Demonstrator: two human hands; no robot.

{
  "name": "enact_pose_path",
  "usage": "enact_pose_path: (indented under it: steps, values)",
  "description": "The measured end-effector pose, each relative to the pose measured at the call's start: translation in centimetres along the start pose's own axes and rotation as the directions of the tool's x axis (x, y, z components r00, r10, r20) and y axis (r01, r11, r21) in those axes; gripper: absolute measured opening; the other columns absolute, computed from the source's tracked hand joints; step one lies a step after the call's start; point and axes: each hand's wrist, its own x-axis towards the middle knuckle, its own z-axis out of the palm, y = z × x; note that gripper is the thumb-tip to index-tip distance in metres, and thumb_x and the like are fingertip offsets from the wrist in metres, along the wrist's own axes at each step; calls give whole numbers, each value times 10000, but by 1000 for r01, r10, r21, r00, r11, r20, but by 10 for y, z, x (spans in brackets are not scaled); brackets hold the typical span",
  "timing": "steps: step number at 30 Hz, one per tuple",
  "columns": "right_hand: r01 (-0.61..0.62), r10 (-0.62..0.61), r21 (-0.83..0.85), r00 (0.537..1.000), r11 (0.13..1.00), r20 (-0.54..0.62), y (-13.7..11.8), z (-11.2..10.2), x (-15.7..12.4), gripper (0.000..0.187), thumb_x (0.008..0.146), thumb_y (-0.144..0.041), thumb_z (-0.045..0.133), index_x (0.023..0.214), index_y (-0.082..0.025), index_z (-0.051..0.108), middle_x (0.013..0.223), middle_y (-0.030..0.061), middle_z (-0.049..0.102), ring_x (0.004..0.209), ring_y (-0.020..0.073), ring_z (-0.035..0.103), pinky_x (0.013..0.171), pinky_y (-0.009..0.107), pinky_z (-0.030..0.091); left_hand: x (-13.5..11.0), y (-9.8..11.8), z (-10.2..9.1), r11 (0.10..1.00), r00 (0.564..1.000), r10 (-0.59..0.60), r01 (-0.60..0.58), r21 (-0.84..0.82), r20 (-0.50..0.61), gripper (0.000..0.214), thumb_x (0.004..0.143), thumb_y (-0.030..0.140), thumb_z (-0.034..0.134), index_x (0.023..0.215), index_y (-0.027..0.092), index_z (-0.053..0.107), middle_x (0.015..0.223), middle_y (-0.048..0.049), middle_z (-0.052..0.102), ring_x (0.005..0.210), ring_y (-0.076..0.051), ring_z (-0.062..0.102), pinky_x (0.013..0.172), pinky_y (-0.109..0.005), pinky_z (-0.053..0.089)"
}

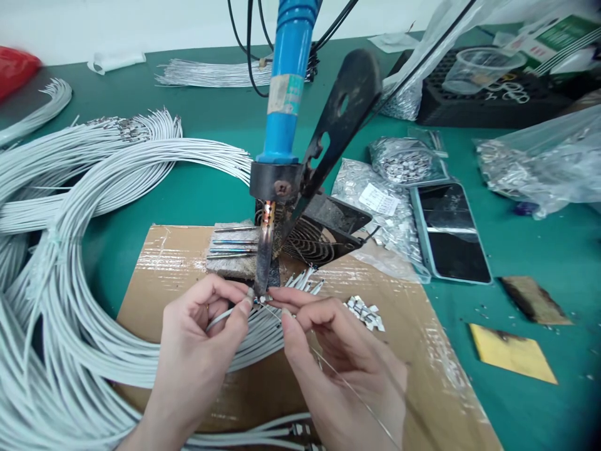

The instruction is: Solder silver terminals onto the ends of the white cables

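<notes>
Head view, left hand: the left hand (200, 344) has thumb and forefinger pressed together, pinching a white cable (218, 318) near its end, just under the iron's tip.
Right hand: the right hand (347, 363) has thumb and fingers nearly closed around a thin metal wire (364, 401), which trails down across the palm; its foremost fingertip is beside the cable's end, contact unclear.
Soldering iron: the soldering iron (282, 125) stands tip down in a black bracket (338, 119), between and above the fingertips.
Behind the fingers: a grey block (228, 265) and a round-grilled fan (314, 235) stand close to the tip.
Left side: looped cable bundles (79, 250) reach up to the left forearm.
Right side: small metal clips (366, 312) lie near the right hand; cardboard (422, 369) extends beyond them to its slanting edge, with green tabletop (526, 413) past that.
</notes>
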Motion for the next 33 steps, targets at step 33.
enact_pose_path:
  steps: [33]
  values:
    - [63,-65,-48,997,997,-40,0,2,0,210,912,-206,722,730,-247,626,960,9,829,851,174,788,820,270,581,-8,3,10,996,994,-31,22,-83,-102,118,760,126,798,675,182,739,806,-18,763,705,-120,714,622,-142,543]
